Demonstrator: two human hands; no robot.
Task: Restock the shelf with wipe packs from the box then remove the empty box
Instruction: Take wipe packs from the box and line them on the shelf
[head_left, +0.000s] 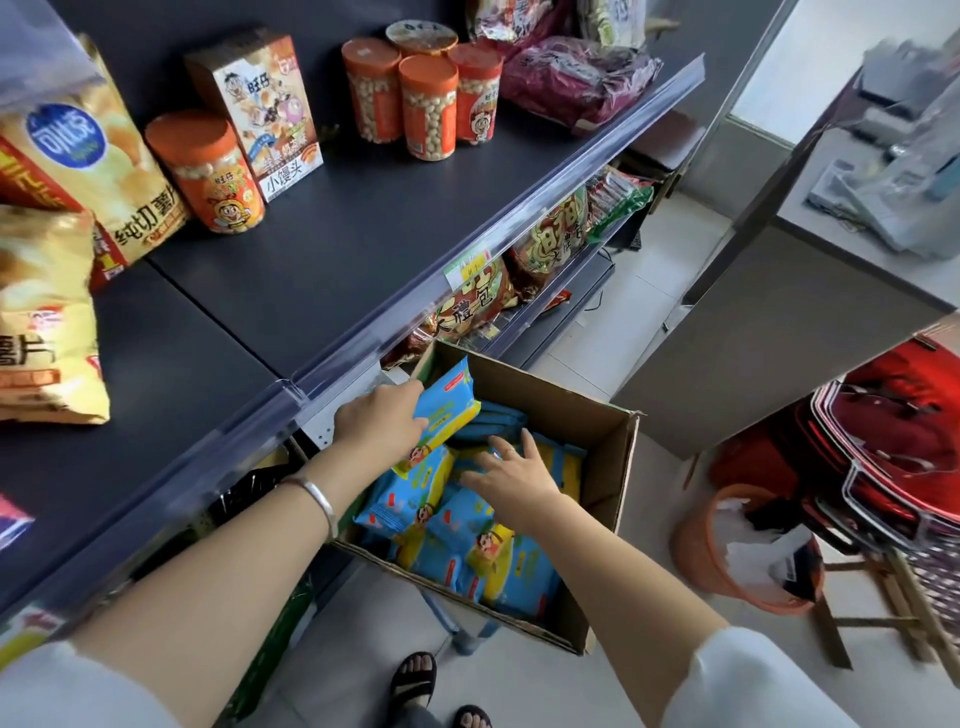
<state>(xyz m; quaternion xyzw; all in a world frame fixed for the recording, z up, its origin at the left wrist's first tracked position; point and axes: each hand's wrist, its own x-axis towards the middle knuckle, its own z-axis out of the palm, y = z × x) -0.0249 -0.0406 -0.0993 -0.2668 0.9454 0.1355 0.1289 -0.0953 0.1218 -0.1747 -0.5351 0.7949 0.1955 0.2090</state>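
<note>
One wipe pack (448, 410) was gripped by the left hand (382, 421) above the box (571, 415) at lower centre; the right hand (514, 470) was held open over other packs (431, 519).

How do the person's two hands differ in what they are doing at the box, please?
The left hand grips a wipe pack, raised and tilted; the right hand is spread open over the packs lying flat, holding none. The left wrist wears a bangle; the right wrist is bare. Both reach into the cardboard box.
</note>
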